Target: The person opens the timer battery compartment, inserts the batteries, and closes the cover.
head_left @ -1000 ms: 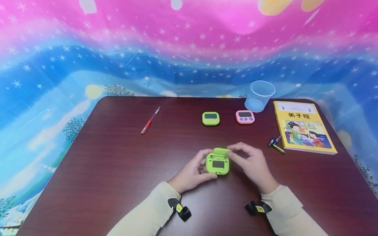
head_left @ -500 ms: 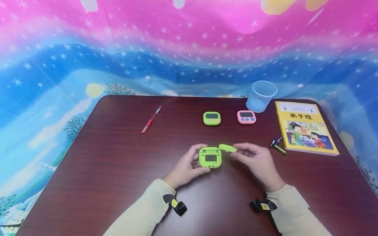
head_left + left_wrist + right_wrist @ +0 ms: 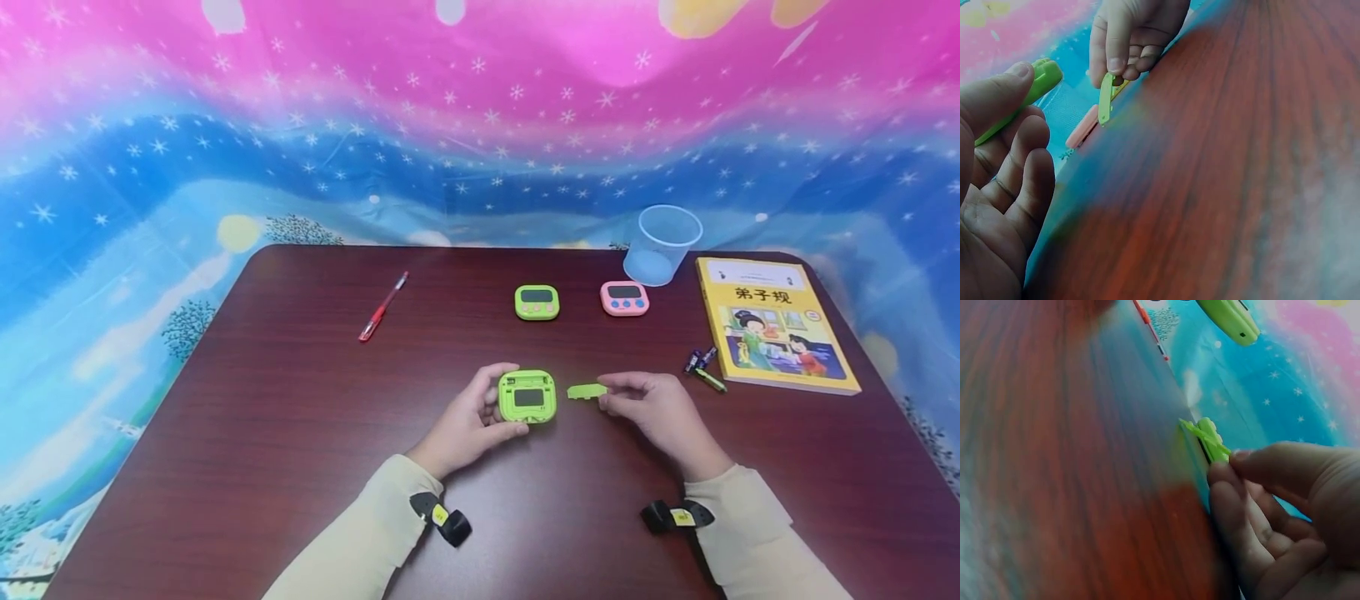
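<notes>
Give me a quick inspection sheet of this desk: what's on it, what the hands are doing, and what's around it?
Surface: dark red wooden table.
Job's things: green timer, back side up, with its compartment open; its green cover is off, just right of it.
Clutter: red pen, second green timer, pink timer, clear plastic cup, yellow book, loose batteries beside the book.
Grippers: left hand grips the green timer; right hand pinches the cover's end.
Cables: nothing seen.
Surroundings: pink and blue starry cloth behind and beside the table.
</notes>
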`<state>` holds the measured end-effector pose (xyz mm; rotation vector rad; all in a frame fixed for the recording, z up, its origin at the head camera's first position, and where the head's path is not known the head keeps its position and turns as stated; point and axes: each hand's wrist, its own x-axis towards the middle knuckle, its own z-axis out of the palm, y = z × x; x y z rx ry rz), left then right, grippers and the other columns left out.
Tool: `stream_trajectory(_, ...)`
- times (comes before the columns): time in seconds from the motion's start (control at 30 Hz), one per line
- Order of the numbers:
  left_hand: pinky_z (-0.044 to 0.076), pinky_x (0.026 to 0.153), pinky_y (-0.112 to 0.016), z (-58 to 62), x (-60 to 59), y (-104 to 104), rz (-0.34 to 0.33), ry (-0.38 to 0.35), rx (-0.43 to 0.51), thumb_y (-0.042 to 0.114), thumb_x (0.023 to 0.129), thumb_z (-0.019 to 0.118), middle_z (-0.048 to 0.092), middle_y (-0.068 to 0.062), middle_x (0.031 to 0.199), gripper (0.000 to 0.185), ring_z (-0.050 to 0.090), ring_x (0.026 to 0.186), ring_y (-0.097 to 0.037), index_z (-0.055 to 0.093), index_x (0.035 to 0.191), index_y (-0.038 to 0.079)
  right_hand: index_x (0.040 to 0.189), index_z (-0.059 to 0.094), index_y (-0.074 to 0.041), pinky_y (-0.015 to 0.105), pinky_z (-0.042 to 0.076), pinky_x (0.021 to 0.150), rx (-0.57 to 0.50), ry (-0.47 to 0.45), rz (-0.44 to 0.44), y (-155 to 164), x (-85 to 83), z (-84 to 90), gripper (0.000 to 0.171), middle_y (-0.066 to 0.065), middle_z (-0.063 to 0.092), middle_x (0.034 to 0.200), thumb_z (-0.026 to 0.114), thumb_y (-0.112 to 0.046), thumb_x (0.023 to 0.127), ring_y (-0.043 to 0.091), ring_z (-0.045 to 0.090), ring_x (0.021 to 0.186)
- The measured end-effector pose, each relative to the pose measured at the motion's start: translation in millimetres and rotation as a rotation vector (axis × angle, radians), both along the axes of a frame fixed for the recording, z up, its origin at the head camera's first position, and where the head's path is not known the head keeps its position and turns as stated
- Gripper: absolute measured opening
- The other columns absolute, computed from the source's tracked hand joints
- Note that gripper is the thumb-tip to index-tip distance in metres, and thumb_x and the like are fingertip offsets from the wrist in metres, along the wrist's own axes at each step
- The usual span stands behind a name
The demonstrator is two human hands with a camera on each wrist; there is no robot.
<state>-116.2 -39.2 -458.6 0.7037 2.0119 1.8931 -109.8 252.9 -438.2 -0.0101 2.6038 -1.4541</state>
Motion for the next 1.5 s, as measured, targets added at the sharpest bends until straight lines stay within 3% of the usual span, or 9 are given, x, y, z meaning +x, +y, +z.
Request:
stream_trajectory(0.3,0.060,0.081,-0.029,-0.5,-0.4,-0.3,-0.001,0.001,0.015,-0.004,0.084,0.077,0.066,-0.020,0.126,0.079,0.069,0.095,-0.016,0.032,0.148,0.002,0.109,0.077,-0.008,0.026,0.051,0.066,0.250,0.110,0.066,1.2,-3.7,-0.1,0.025,-0.001,0.068,0.087,0.081,-0.013,0.085,0.017,0.059,0.076)
stream_trajectory(0.47,0.060,0.082,-0.029,-0.7,-0.3,-0.1,-0.010,-0.006,0.008,-0.004,0.084,0.077,0.065,-0.022,0.127,0.079,0.069,0.096,-0.015,0.032,0.148,0.002,0.108,0.077,-0.009,0.027,0.049,0.064,0.281,0.109,0.100,4.3,-5.2,0.1,0.023,-0.002,0.064,0.083,0.080,-0.011,0.085,0.017,0.056,0.074)
stream_trajectory(0.63,0.060,0.079,-0.028,-0.4,-1.4,-0.4,-0.006,0.000,-0.002,-0.003,0.084,0.077,0.067,-0.018,0.126,0.079,0.069,0.094,-0.015,0.032,0.149,0.003,0.114,0.075,-0.007,0.025,0.049,0.063,0.247,0.076,0.126,9.3,-8.3,0.3,0.029,-0.002,0.065,0.083,0.080,-0.013,0.086,0.017,0.057,0.074)
stream_trajectory(0.83,0.060,0.075,-0.028,-0.9,-2.0,-1.7,-0.011,-0.007,-0.017,-0.003,0.085,0.077,0.068,-0.016,0.124,0.080,0.069,0.088,-0.016,0.032,0.150,0.006,0.117,0.073,-0.010,0.024,0.051,0.064,0.218,0.072,0.105,16.7,-9.9,-3.9,0.032,-0.001,0.066,0.085,0.080,-0.020,0.087,0.018,0.059,0.075)
stream_trajectory(1.0,0.061,0.078,-0.033,-2.7,-1.4,-1.2,-0.024,-0.023,-0.002,-0.004,0.086,0.076,0.068,-0.019,0.123,0.080,0.070,0.087,-0.018,0.031,0.151,0.006,0.115,0.074,-0.012,0.023,0.051,0.067,0.269,0.134,0.065,30.4,-8.9,0.8,0.030,-0.001,0.066,0.089,0.080,-0.023,0.087,0.019,0.058,0.079)
stream_trajectory(1.17,0.060,0.085,-0.034,-3.7,-1.5,-0.4,-0.015,0.000,0.003,-0.004,0.085,0.076,0.067,-0.020,0.125,0.079,0.070,0.096,-0.020,0.032,0.150,0.004,0.114,0.073,-0.011,0.023,0.049,0.067,0.343,0.173,0.005,54.3,-11.0,10.8,0.030,0.003,0.066,0.092,0.080,-0.024,0.088,0.022,0.056,0.080)
stream_trajectory(1.5,0.059,0.088,-0.032,-4.1,-2.0,0.3,-0.026,-0.021,0.010,-0.006,0.084,0.076,0.064,-0.025,0.128,0.079,0.069,0.104,-0.025,0.031,0.149,0.002,0.119,0.070,-0.006,0.023,0.048,0.067,0.409,0.113,-0.068,101.1,-10.5,10.3,0.040,0.012,0.072,0.099,0.076,-0.034,0.091,0.026,0.060,0.084)
